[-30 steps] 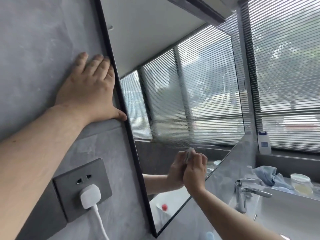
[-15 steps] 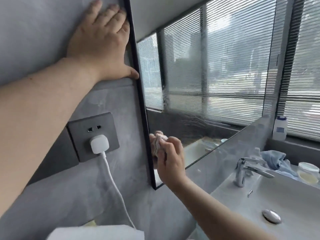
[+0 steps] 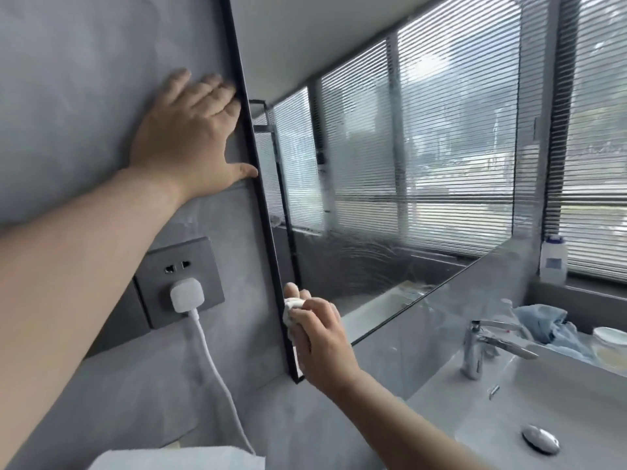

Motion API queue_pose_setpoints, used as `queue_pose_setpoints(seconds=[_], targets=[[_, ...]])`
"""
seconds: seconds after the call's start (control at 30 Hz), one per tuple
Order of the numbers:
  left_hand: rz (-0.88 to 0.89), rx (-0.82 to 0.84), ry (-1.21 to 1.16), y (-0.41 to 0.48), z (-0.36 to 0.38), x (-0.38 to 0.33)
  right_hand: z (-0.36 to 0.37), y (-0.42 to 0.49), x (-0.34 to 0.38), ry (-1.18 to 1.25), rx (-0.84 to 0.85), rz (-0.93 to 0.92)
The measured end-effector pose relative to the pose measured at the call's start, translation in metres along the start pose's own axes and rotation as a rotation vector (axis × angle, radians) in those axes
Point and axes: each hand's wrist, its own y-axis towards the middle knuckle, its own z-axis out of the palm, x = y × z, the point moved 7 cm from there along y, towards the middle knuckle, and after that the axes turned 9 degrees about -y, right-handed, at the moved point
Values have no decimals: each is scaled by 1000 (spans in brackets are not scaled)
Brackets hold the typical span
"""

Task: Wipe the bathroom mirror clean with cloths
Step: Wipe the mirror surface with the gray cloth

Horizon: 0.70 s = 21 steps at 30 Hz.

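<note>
The sink [image 3: 509, 412] is empty but for its metal drain plug [image 3: 540, 439], and the tap [image 3: 481, 344] stands at its back edge; behind the tap a blue rag [image 3: 546, 325] lies crumpled on the surface beside a round lidded tub [image 3: 610, 344], with a white bottle [image 3: 553, 259] upright on the window ledge. The mirror [image 3: 407, 164] hangs on the grey wall, its long axis running away along the wall toward the window, its black frame edge nearest us; curved wipe streaks cloud its lower part. The left hand [image 3: 190, 137] lies flat and open against the wall [image 3: 84, 79], fingertips at the frame, arm stretched out. The right hand [image 3: 319, 337] is clenched around a small white cloth [image 3: 293, 305], pressing it at the mirror's lower near corner. A white plug [image 3: 186, 295] sits in the socket [image 3: 179, 279] below.
</note>
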Motion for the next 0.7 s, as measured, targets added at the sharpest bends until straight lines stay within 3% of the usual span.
queue_pose_setpoints(seconds=[0.13, 0.3, 0.4, 0.47, 0.5, 0.6, 0.63, 0.7], targets=[[2, -32, -6, -1, -1, -2, -15, 72, -9, 4, -108, 65], [20, -81, 17, -1, 0, -3, -46, 121, -110, 48, -245, 595], [37, -107, 29, 0, 0, -3, -52, 124, -135, -11, -276, 692], [40, -110, 31, 0, 1, -2, -44, 120, -113, -26, -256, 584], [37, -110, 34, 0, 2, -1, -39, 115, -90, -60, -242, 438], [35, -105, 38, -1, 5, 1, -16, 84, -9, -157, -101, -241], [36, -107, 38, -1, 5, 1, -10, 77, 3, -149, -43, -385], [37, -111, 43, -1, 5, 1, -9, 83, 3, -125, 30, -483]])
